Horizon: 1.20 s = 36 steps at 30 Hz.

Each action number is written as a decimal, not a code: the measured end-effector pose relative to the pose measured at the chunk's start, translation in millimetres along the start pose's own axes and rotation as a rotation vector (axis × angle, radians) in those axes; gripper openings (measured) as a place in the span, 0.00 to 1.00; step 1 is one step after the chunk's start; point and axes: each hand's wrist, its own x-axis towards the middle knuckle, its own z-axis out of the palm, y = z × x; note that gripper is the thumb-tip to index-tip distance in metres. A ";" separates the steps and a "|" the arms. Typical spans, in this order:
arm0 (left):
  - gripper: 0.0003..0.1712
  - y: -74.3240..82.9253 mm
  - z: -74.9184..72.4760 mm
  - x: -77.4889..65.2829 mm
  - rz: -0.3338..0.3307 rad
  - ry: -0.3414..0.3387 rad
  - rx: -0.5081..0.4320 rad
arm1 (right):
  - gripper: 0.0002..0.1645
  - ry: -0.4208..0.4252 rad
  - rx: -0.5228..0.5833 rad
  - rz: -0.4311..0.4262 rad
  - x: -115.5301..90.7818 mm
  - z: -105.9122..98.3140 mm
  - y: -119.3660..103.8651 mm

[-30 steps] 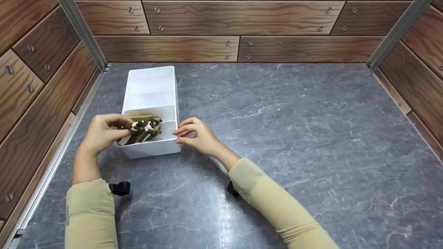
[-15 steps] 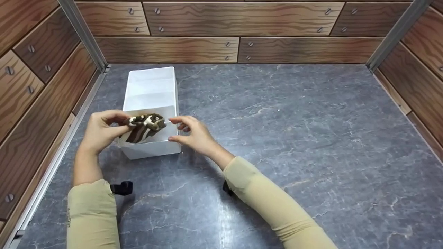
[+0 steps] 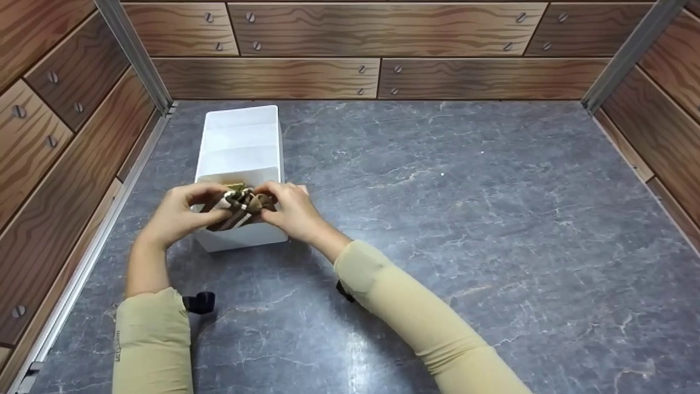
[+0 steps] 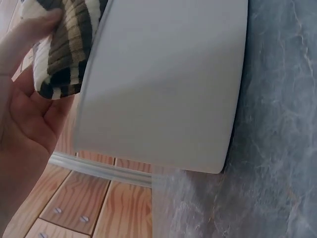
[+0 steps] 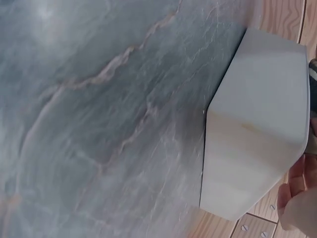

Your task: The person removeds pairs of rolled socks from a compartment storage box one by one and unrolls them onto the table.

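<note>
A folded bundle of striped ribbed knit cloth (image 3: 239, 210) in brown, white and black is held over the front compartment of a white divided box (image 3: 240, 238). My left hand (image 3: 183, 212) pinches its left side between thumb and fingers; the left wrist view shows the thumb across the cloth (image 4: 74, 42). On the other side, my right hand (image 3: 294, 212) grips the cloth's right end with thumb and fingertips. Behind the bundle, a yellow-green edge (image 3: 235, 186) shows inside the same compartment. The hands hide much of the box's front rim.
The box's rear compartments (image 3: 240, 137) extend away from me. It stands on a grey marbled tabletop (image 3: 465, 219), close to the left wood-patterned wall (image 3: 93, 148). Another wood-patterned wall (image 3: 306, 76) runs along the back.
My right hand has left the box's right rim, opened, and moved left to take hold of the cloth. My left hand has shifted slightly right with the bundle.
</note>
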 end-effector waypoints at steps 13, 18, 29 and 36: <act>0.35 3.7 15.4 4.0 -0.022 -0.053 0.047 | 0.17 0.062 0.187 -0.086 -4.7 -0.1 -3.1; 0.31 26.4 18.3 2.9 -0.017 -0.068 0.067 | 0.18 0.074 0.237 -0.120 -4.9 -0.2 -3.1; 0.22 37.6 19.2 4.0 0.035 -0.023 -0.006 | 0.16 0.079 0.367 -0.108 -6.3 1.4 -4.8; 0.23 28.3 19.6 12.2 0.086 0.060 -0.117 | 0.18 0.124 0.443 -0.161 -5.8 -16.1 -7.5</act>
